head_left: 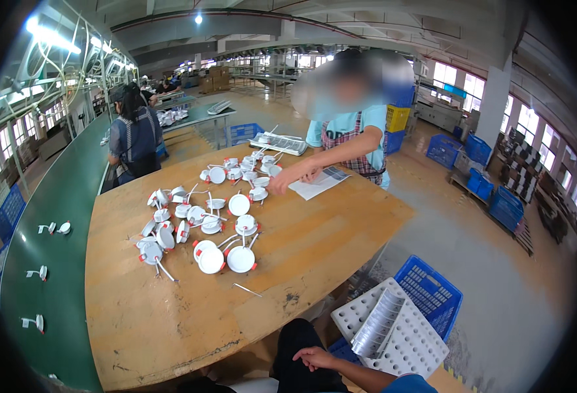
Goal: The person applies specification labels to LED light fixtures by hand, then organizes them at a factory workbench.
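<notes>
My right hand rests on my dark trouser leg below the table's near edge. Its fingers lie loosely stretched out, and it holds nothing that I can see. My left hand is out of view. On the wooden table in front of me lie many round white downlights with red clips and white cables. A short white stick-like piece lies by itself nearer to me.
Across the table a co-worker's hand reaches among the lights beside a printed sheet. A green conveyor belt carrying several lights runs along the left. At my right, a perforated white foam tray leans on a blue crate.
</notes>
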`<move>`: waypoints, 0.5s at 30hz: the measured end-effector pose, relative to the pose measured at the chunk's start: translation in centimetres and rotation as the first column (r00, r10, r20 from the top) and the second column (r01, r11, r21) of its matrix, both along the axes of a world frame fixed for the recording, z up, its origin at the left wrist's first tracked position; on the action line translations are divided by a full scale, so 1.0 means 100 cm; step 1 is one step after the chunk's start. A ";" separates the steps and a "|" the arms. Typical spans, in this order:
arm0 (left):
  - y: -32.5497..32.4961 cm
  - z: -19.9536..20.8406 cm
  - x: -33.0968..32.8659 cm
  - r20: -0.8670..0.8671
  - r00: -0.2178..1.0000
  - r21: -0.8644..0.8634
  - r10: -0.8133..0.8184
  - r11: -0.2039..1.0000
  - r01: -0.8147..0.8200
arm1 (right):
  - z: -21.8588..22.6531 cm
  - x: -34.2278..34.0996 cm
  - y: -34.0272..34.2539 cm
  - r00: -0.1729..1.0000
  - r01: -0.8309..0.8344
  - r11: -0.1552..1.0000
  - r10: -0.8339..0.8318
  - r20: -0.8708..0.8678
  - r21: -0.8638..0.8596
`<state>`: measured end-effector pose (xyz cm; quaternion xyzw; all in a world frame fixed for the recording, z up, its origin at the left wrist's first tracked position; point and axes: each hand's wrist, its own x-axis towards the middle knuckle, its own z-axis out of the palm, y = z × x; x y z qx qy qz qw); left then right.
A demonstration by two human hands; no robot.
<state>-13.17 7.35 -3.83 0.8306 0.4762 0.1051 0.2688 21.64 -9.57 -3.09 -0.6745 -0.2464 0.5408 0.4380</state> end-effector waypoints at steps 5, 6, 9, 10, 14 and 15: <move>-0.002 0.010 0.003 0.001 1.000 -0.016 0.000 1.000 0.000 | -0.006 0.001 0.001 1.000 0.016 1.000 -0.016 -0.006 0.015; -0.002 0.008 0.003 -0.006 1.000 -0.026 0.014 1.000 -0.014 | -0.004 0.001 0.001 1.000 0.008 1.000 -0.007 -0.021 0.009; -0.001 0.002 0.000 -0.013 0.999 -0.038 0.036 0.999 -0.036 | 0.000 0.000 0.003 0.999 0.005 1.000 -0.004 -0.047 0.026; -0.001 0.005 0.001 -0.020 0.999 -0.046 0.037 0.998 -0.038 | 0.001 0.000 0.003 0.999 -0.006 1.000 0.008 -0.051 0.026; 0.000 0.010 0.005 -0.012 0.999 -0.093 0.034 0.995 -0.035 | -0.013 0.001 0.000 1.000 0.008 1.000 -0.007 -0.024 0.024; 0.000 0.009 0.004 -0.014 0.999 -0.092 0.036 0.995 -0.037 | -0.014 0.001 0.001 1.000 0.006 1.000 -0.006 -0.025 0.025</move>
